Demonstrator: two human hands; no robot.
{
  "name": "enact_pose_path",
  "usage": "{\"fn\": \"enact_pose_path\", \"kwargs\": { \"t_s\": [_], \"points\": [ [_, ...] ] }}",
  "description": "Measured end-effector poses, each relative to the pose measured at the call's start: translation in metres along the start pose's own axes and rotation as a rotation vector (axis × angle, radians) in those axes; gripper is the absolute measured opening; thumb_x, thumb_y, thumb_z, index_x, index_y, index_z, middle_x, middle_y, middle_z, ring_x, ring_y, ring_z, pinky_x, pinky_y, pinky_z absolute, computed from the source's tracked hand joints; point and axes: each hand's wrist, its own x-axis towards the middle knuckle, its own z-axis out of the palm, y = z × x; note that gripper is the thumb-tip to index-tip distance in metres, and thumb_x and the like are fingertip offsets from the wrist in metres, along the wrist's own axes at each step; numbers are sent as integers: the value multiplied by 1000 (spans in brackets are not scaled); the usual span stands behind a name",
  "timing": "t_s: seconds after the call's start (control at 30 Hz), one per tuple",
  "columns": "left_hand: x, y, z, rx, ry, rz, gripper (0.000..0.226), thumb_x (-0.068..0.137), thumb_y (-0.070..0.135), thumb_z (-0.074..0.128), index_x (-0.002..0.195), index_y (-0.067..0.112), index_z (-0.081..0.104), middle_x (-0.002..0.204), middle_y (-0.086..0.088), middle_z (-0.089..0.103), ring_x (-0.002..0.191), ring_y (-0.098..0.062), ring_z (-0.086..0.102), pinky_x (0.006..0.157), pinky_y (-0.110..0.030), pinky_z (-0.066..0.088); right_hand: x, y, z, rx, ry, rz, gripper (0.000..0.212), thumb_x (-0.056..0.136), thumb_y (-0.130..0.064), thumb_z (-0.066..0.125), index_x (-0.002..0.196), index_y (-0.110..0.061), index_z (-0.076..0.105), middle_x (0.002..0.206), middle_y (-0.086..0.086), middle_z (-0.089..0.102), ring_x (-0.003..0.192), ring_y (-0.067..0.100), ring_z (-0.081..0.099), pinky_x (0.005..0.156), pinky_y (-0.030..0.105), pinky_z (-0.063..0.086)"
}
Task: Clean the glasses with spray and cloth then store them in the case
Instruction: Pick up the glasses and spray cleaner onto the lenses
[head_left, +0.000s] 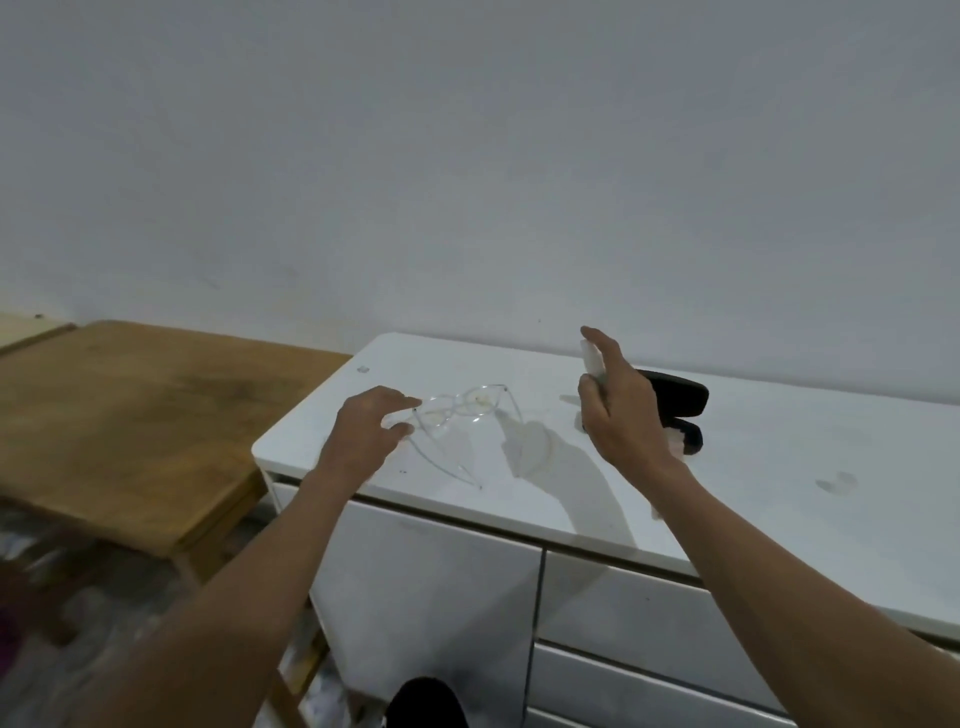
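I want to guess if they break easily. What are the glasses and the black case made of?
The glasses look like clear plastic: the frame and arms are see-through, so the white cabinet top shows through them. The lenses could be plastic or glass; the picture cannot tell. The open black case looks like a hard shell with a smooth, slightly shiny skin, perhaps plastic or faux leather.
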Motion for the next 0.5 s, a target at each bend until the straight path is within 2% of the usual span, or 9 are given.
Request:
{"fn": "enact_pose_path", "kwargs": {
  "t_s": [0.13, 0.23, 0.37, 0.5],
  "points": [
    [5, -4, 9, 11, 31, 74, 35, 79, 3, 82, 112, 14, 79, 111, -7, 77, 99, -23, 72, 94, -35, 55, 4, 7, 4, -29, 5, 17, 54, 95, -10, 45, 147, -26, 45, 66, -15, 50, 66, 12, 53, 70, 30, 38],
    [8, -3, 16, -24, 81, 94, 28, 81, 0, 79, 107, 11, 80, 106, -6, 79, 91, -19, 74, 88, -33, 58, 4, 10, 7, -36, 2, 31, 55, 94, -10, 45, 146, -27, 46, 62, -9, 51, 66, 15, 55, 66, 29, 37],
    [12, -2, 26, 10, 129, 152, 20, 79, -6, 79, 95, 4, 82, 94, -9, 80, 81, -23, 77, 81, -33, 59, 4, 14, 10, -48, 3, 44, 55, 95, -7, 45, 147, -25, 46, 64, -12, 50, 67, 9, 52, 64, 25, 36],
    [15, -3, 32, -24, 170, 126, 21, 79, -9, 77, 95, 3, 81, 90, -10, 80, 75, -22, 77, 78, -30, 59, 3, 18, 11, -54, 7, 61, 55, 94, -6, 47, 146, -24, 47, 63, -10, 50, 66, 9, 52, 63, 26, 36]
  ]
}}
